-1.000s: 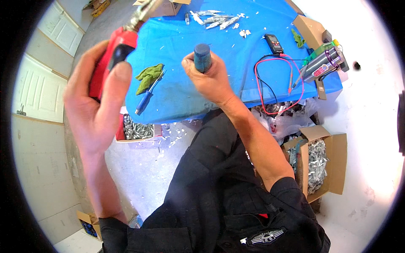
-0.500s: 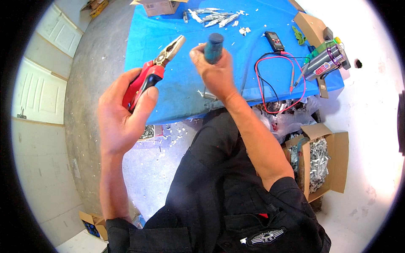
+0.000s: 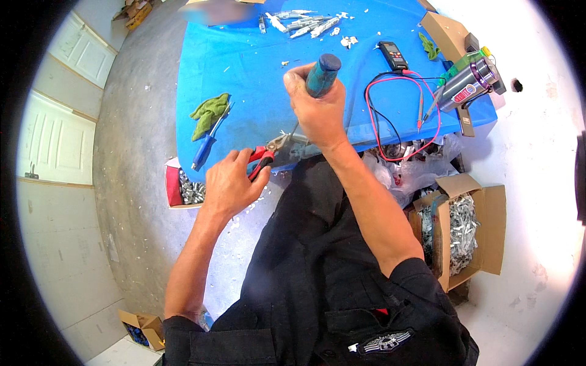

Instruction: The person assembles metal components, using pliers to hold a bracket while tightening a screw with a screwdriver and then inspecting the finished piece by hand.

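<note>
Grips the pliers (image 3: 272, 147) by the red-and-black handles in the left hand (image 3: 231, 184), with fingers and thumb wrapped round them, and clasps the teal handle of the tool (image 3: 322, 76) in the clenched right hand (image 3: 320, 119). Find the part (image 3: 298, 138), small and pale, at the near edge of the blue surface (image 3: 256, 73), right at the pliers' nose and by the tool's thin shaft. Looks like bracing the part with the shaft while working its end with the pliers (a guess, going by the pose). Cannot tell a full bite from a mere touch at the nose. Probably best to bite squarely, press the shaft straight down, pull smoothly rather than jerk, and keep the left thumb out of the shaft's path in case of a slip.

For writing, see a red-and-white label (image 3: 465, 91) on the flask (image 3: 452, 99), an embroidered patch (image 3: 384, 343) on the dark shirt (image 3: 427, 317) and tiny markings on the meter (image 3: 392, 56), too small to read surely. Can make out no lettering on the pliers.
</note>
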A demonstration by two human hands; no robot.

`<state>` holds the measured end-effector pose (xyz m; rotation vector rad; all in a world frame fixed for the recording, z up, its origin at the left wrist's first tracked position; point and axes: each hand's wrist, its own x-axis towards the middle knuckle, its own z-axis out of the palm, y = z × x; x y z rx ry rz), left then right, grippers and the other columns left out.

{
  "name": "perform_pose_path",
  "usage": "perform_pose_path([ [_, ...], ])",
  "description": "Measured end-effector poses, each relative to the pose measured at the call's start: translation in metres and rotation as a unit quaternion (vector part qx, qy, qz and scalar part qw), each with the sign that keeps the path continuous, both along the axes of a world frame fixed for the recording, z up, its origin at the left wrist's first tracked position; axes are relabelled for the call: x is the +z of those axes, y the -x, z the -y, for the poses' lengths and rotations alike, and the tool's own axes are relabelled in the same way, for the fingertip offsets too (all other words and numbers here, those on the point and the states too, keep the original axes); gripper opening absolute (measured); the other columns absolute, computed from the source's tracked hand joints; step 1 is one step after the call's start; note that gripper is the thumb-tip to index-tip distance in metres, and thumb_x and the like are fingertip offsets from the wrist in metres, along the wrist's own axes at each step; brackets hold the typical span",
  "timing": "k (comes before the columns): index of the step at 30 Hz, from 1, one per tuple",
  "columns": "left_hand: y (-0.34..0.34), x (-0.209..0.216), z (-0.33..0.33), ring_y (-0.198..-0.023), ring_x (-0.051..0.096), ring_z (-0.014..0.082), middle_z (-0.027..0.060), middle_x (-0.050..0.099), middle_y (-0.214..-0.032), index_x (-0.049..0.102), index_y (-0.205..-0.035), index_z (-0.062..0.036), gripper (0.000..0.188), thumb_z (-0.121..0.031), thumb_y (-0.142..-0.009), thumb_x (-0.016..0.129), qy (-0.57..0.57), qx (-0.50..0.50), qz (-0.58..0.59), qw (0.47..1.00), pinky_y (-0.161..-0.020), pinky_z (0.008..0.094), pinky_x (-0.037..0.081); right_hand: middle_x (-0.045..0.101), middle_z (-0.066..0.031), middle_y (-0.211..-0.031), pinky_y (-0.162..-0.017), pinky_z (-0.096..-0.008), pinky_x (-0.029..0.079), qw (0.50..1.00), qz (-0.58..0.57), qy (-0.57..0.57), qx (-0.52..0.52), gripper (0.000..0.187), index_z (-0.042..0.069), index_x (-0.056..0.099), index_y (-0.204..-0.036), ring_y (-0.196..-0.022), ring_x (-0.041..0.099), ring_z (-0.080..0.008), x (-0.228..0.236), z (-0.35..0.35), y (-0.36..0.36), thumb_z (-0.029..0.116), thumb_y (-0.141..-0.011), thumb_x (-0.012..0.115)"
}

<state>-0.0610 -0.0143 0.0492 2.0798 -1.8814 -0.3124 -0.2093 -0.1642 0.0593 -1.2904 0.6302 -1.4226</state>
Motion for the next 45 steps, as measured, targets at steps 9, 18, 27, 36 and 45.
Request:
perform_pose_path([
  [9, -0.001, -0.013, -0.003, -0.077, 0.069, 0.0414, 0.0201, 0.068, -0.087, 0.071, -0.115, -0.0031, 0.044, -0.038, -0.090, 0.073, 0.032, -0.010, 0.017, 0.999, -0.067, 0.0527, 0.054, 0.062, 0.0029, -0.077, -0.055, -0.0227, 0.043, 0.999, 0.028, 0.016, -0.030, 0.009, 0.003, 0.067, -0.099, -0.063, 0.054, -0.0039, -0.003, -0.010, 0.002, 0.009, -0.098, 0.073],
  [18, 0.001, -0.014, -0.001, -0.077, 0.070, 0.0417, 0.0195, 0.068, -0.087, 0.071, -0.115, -0.0037, 0.043, -0.038, -0.089, 0.073, 0.028, -0.006, 0.011, 1.000, -0.067, 0.0529, 0.054, 0.063, 0.0018, -0.079, -0.056, -0.0237, 0.044, 0.985, -0.010, 0.125, -0.120, 0.010, 0.002, 0.066, -0.098, -0.065, 0.055, -0.0046, -0.012, -0.019, 0.007, 0.008, -0.097, 0.074],
  [27, 0.005, -0.013, 0.002, -0.077, 0.069, 0.0412, 0.0187, 0.068, -0.087, 0.071, -0.114, -0.0044, 0.041, -0.036, -0.088, 0.075, 0.040, -0.008, 0.024, 0.999, -0.065, 0.0521, 0.053, 0.056, -0.0015, -0.071, -0.048, -0.0262, 0.040, 0.986, 0.147, -0.040, -0.071, 0.015, 0.004, 0.060, -0.101, -0.055, 0.050, -0.0080, -0.015, -0.015, 0.027, 0.011, -0.099, 0.072],
  [36, -0.018, -0.010, 0.017, -0.090, 0.072, 0.0397, 0.0229, 0.074, -0.099, 0.073, -0.115, 0.0018, 0.047, -0.036, -0.088, 0.075, 0.066, 0.069, -0.062, 0.994, -0.079, 0.0475, 0.056, 0.051, -0.0010, -0.068, -0.044, -0.0279, 0.036, 0.950, 0.267, -0.130, -0.096, 0.022, 0.005, 0.055, -0.103, -0.049, 0.047, -0.0110, -0.025, 0.004, 0.055, 0.018, -0.099, 0.072],
  [45, -0.036, -0.042, 0.029, -0.108, 0.066, 0.0348, 0.0156, 0.070, -0.112, 0.068, -0.121, -0.0032, 0.045, -0.030, -0.086, 0.080, 0.147, 0.046, 0.136, 0.979, -0.090, 0.0439, 0.053, 0.051, -0.0004, -0.069, -0.043, -0.0285, 0.035, 0.924, 0.333, -0.159, -0.102, 0.019, 0.008, 0.057, -0.101, -0.049, 0.047, -0.0114, -0.020, -0.002, 0.079, 0.021, -0.101, 0.072],
])
